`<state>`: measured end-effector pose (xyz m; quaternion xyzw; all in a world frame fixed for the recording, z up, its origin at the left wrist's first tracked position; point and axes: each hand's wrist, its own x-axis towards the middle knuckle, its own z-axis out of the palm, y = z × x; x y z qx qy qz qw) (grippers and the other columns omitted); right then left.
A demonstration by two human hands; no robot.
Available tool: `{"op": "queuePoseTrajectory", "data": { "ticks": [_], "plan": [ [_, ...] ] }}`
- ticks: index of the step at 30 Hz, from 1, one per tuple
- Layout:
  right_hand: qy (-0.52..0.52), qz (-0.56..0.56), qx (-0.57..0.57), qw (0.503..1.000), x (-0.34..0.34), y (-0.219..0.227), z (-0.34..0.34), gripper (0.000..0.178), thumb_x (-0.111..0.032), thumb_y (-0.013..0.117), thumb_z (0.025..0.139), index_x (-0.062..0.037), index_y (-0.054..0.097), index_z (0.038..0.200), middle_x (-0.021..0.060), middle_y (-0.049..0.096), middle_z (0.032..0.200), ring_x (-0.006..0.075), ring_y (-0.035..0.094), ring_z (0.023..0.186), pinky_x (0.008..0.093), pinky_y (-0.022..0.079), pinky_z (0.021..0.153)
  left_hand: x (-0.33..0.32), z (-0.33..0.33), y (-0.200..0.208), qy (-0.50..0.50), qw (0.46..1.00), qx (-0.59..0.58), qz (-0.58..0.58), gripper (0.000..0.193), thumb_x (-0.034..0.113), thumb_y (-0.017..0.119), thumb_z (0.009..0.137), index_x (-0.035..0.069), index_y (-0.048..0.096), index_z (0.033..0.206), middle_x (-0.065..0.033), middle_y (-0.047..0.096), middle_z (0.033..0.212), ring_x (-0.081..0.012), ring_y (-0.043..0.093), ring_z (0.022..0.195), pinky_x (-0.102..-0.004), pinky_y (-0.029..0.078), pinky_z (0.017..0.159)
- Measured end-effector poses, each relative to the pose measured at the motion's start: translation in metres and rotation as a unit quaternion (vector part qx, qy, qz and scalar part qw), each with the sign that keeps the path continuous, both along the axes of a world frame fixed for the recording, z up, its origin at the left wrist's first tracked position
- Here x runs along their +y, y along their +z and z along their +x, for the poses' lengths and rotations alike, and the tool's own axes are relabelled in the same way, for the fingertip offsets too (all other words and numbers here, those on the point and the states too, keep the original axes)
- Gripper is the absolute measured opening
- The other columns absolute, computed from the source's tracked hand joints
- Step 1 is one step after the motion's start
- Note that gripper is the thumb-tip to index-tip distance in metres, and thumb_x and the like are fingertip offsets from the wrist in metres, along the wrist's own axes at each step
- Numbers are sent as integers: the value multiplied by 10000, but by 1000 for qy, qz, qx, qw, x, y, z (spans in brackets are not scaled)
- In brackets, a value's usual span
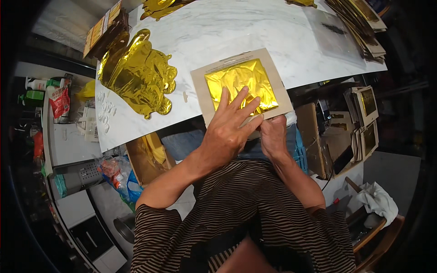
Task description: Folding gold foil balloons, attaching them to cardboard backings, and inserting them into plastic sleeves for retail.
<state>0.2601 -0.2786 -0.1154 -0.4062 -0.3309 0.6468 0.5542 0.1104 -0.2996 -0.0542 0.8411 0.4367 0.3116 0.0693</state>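
Note:
A beige cardboard card (276, 84) lies at the near edge of the marble-patterned table, its near part jutting over that edge. On it sits a folded square of shiny gold foil (255, 79). My left hand (230, 129) rests on the foil and the card's near side, its fingers spread and stretched out. At the card's near right corner, my right hand (274, 136) is closed, gripping the edge; its fingertips are hidden beneath the card. To the left lies a stack of flat gold foil balloons (141, 75) with rounded lobes, apart from both hands.
Packed cards (107, 32) stand at the table's far left. A clear plastic sleeve (334, 38) and stacked cards (364, 27) lie at the far right. Below the table are a cardboard box (148, 164) on the left and a box with gold-windowed cards (366, 107) on the right.

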Motion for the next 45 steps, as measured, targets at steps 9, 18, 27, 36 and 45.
{"op": "queuePoseTrajectory", "data": {
  "ticks": [9, 18, 27, 36, 45],
  "plan": [
    [93, -46, -28, 994, -12, -4, 5, 207, -137, 654, 1047, 55, 689, 1113, 86, 747, 984, 134, 720, 822, 291, 625, 761, 9, 0, -3, 37, 999, -12, 19, 500, -44, 782, 673, 80, 763, 1158, -121, 677, 1377, -432, 503, 1431, -703, 280, 1204],
    [114, -55, 29, 991, -14, -3, 6, 254, -168, 627, 1072, 70, 675, 1146, 113, 752, 1017, 166, 743, 877, 308, 636, 819, 20, 4, -9, 68, 996, -46, 26, 288, 14, 743, 755, 48, 775, 1040, -148, 701, 1307, -444, 541, 1383, -738, 284, 1168],
    [307, -16, -191, 932, 18, 40, 51, 347, -242, 618, 1070, 71, 736, 977, 112, 774, 881, 154, 752, 776, 261, 598, 683, 29, -9, 22, 32, 998, -57, 6, 388, 25, 821, 781, 99, 771, 1159, -141, 693, 1340, -409, 567, 1374, -621, 327, 1212],
    [131, 130, -441, 878, 181, 126, 41, 316, -303, 732, 960, 9, 768, 993, 62, 733, 776, 96, 632, 593, 273, 512, 591, 96, -73, 26, 70, 979, 170, -88, 698, 523, 641, 973, 120, 515, 1528, -228, 391, 1627, -426, 292, 1546, -616, 195, 1263],
    [4, 151, -723, 674, 388, 84, -23, 609, -586, 719, 856, -13, 793, 1050, 234, 762, 1102, 400, 727, 1080, 526, 547, 921, 123, -67, 15, 150, 976, 109, -116, 654, 477, 529, 1056, 40, 467, 1539, -264, 382, 1620, -434, 312, 1535, -647, 188, 1241]
  ]
}}
